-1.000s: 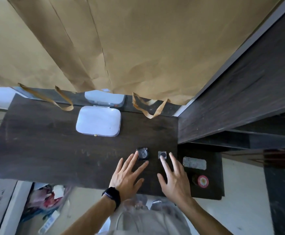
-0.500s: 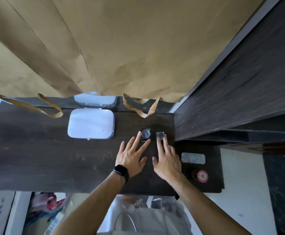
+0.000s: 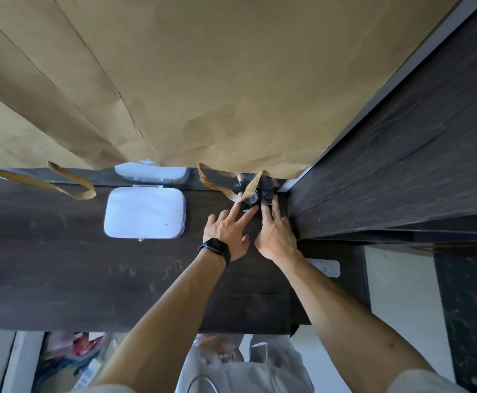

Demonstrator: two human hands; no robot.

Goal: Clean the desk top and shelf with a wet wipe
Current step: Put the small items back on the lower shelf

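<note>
A dark wooden desk top (image 3: 61,279) fills the middle of the view, with faint dusty marks on it. A white wet wipe box (image 3: 145,212) with its lid shut lies at the back. My left hand (image 3: 227,232), with a black watch on the wrist, has straight fingers touching a small round dark object (image 3: 252,199) at the back right corner. Beside it my right hand (image 3: 275,232) touches a small square dark object (image 3: 268,197) with straight fingertips. Both objects sit against the back edge, partly under a paper bag handle.
Brown paper bags (image 3: 203,80) hang over the back of the desk, their handles (image 3: 70,182) drooping onto it. A dark shelf unit (image 3: 401,165) rises at the right. A lower dark shelf (image 3: 350,268) holds a silvery packet (image 3: 326,268). Clutter shows below the desk's front edge.
Both hands have slid the two small dark objects away from me, from mid-desk to the back right corner. The view has shifted forward with them.
</note>
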